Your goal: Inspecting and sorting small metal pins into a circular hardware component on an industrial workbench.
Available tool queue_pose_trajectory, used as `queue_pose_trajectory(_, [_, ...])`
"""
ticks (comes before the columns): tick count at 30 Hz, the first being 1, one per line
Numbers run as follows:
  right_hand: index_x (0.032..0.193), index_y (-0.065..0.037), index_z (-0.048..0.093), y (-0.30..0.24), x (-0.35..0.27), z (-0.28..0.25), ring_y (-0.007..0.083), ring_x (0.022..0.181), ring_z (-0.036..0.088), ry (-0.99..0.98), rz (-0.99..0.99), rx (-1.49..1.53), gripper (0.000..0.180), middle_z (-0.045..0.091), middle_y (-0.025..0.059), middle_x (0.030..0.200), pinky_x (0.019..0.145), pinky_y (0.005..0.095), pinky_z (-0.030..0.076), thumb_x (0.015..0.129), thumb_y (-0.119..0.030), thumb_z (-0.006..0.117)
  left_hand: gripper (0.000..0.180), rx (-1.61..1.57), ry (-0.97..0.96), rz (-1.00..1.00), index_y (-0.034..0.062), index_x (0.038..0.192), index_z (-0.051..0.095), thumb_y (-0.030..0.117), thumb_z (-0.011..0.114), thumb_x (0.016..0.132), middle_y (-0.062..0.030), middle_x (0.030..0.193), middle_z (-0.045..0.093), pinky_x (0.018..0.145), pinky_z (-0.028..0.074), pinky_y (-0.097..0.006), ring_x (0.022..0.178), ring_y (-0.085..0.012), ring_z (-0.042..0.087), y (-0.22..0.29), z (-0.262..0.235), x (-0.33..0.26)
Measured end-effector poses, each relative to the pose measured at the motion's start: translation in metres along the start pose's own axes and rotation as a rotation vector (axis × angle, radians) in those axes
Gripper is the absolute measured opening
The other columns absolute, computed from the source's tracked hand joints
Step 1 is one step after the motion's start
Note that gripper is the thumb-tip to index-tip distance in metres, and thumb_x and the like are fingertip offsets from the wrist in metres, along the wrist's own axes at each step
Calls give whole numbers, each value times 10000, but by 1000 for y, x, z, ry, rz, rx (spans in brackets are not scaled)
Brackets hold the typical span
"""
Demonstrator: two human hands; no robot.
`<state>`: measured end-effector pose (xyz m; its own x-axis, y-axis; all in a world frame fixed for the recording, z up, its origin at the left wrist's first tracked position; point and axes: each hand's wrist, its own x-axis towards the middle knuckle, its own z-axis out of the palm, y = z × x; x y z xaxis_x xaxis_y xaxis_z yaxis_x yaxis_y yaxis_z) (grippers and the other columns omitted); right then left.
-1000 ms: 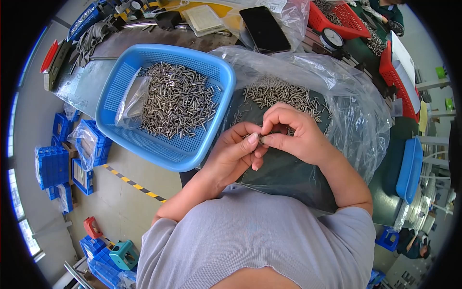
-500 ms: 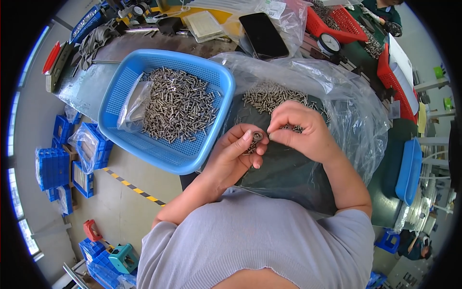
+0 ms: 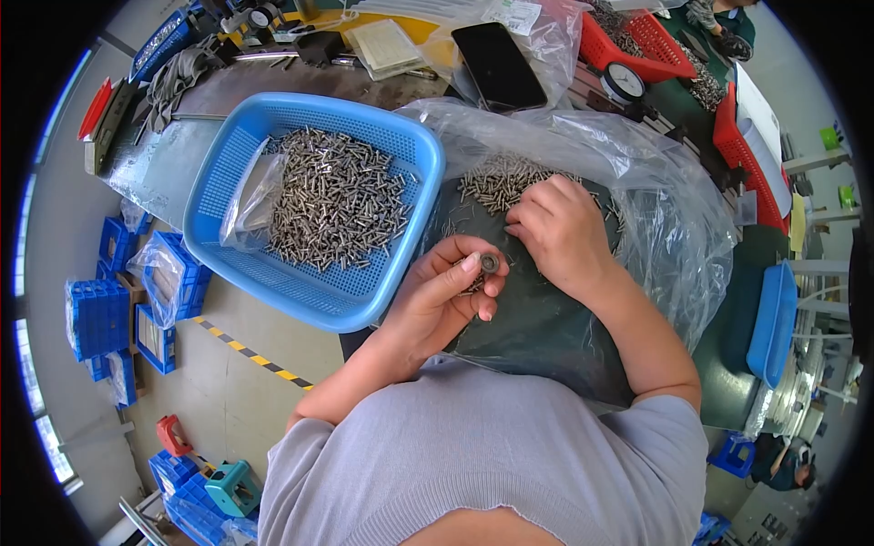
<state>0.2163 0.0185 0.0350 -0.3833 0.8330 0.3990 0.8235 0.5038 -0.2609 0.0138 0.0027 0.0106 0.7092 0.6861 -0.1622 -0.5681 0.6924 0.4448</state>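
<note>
Between thumb and fingers, my left hand (image 3: 435, 293) grips a small round metal ring (image 3: 490, 263), its opening facing up. A few small metal pins (image 3: 472, 286) show partly behind the thumb in the same hand. My right hand (image 3: 563, 232) is at the near edge of a pile of metal pins (image 3: 496, 186) lying on clear plastic. Its fingers are bent and bunched together, and whatever is between the fingertips is too small or hidden to make out. To the left, a blue perforated basket (image 3: 421, 146) holds many similar pins (image 3: 337, 200) and a clear plastic bag (image 3: 255, 202).
Crumpled clear plastic sheeting (image 3: 674, 218) spreads around the pile to the right. Beyond it are a black phone (image 3: 499, 65), a round dial gauge (image 3: 623, 82) and a red basket (image 3: 651, 65). A blue tray (image 3: 772, 326) stands far right. A co-worker's gloved hand (image 3: 731, 44) shows at the top right.
My right hand has moved away from the ring, up to the pin pile, with its fingers turned down. My left hand stays nearly in place, still holding the ring.
</note>
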Motion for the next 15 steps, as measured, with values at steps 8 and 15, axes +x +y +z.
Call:
queue_pose_trajectory(8, [843, -3, 611, -19, -1, -23, 113, 746, 587, -147, 436, 1039, 55, 589, 34, 805, 669, 253, 472, 846, -53, 634, 224, 22, 28, -4, 25, 1076, 528, 195, 557, 934, -91, 967, 589, 636, 493, -268, 798, -129, 559, 0, 1, 0])
queue_pose_trajectory(15, [882, 3, 602, -24, -8, -11, 112, 745, 637, -225, 522, 1383, 41, 594, 28, 838, 701, 228, 499, 872, -36, 611, 225, 17, 34, -30, 32, 1070, 535, 205, 568, 930, -86, 935, 587, 611, 484, -272, 761, -130, 561, -1, 1, 0])
